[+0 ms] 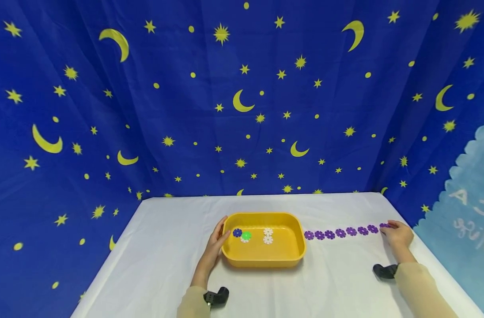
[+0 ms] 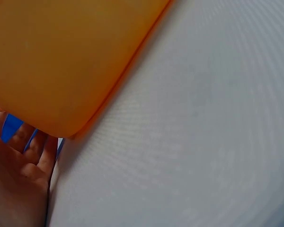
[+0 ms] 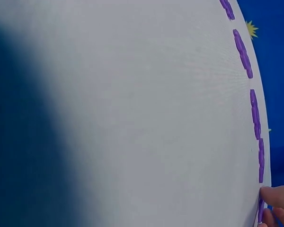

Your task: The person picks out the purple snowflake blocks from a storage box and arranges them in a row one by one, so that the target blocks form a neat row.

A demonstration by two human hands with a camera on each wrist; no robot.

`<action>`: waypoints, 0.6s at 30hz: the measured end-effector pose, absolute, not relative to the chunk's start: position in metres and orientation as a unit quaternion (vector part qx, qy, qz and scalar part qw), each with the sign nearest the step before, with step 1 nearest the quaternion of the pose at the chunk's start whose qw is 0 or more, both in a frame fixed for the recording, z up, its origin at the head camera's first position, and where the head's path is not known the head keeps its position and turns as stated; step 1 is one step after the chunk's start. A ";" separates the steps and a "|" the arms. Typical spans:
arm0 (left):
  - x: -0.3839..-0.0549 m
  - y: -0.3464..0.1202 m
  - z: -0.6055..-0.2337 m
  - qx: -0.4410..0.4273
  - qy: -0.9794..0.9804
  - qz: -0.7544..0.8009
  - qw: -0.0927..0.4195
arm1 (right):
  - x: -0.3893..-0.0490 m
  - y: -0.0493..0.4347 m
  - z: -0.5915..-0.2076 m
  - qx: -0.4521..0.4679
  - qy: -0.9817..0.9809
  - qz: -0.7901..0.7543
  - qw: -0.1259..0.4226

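A yellow plastic tray (image 1: 262, 262) sits mid-table in the head view. At its left end my left hand (image 1: 215, 243) holds the wall, thumb over the rim and fingers along the outside; in the left wrist view those fingers (image 2: 34, 146) lie against the tray's end. To the tray's right runs a row of several purple snowflake discs (image 1: 340, 233), flat on the table. My right hand (image 1: 401, 236) pinches the purple snowflake disc (image 1: 384, 225) at the row's far right end, partly hidden by the fingertips. The right wrist view shows thumb and fingers on this disc.
Inside the tray lie a dark blue disc (image 1: 237, 232), a green disc (image 1: 247, 236) overlapping a white one, and two white discs (image 1: 268, 240). A white cloth covers the table (image 1: 337, 282). Blue curtains (image 1: 194, 110) with moons and stars stand behind and at the sides.
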State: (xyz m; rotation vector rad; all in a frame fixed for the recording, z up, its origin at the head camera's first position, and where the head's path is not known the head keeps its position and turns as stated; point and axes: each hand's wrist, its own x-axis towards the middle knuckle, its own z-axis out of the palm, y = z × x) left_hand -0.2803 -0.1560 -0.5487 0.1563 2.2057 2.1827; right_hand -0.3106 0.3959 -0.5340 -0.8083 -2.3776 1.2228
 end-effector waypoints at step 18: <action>-0.283 -0.186 -0.528 0.026 0.757 0.652 0.032 | -0.311 0.344 -0.505 -0.312 -0.823 0.418 0.223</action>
